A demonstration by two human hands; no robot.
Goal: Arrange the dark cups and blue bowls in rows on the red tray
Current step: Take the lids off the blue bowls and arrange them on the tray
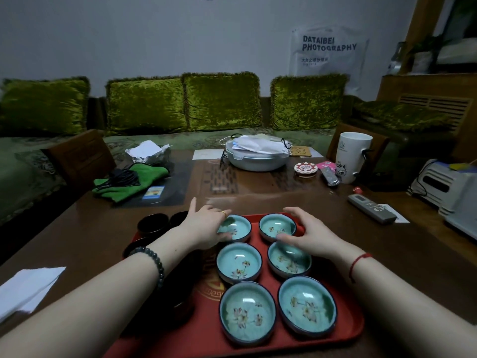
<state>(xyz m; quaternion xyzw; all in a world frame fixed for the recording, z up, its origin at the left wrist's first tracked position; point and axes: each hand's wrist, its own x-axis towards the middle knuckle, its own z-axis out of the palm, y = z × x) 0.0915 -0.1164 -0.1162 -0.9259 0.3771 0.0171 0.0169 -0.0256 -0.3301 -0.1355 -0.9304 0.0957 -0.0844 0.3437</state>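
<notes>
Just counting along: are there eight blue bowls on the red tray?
No, the red plastic tray holds six blue glazed bowls, in two columns of three.

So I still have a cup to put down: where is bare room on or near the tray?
The red tray is crowded: six blue bowls fill its right, dark cups its left. Bare table lies between the tray's far edge and the grey lidded dish, and right toward the remote.

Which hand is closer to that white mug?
Right. The right hand rests by the far right bowl, below-left of the white mug; the left hand is farther left.
</notes>
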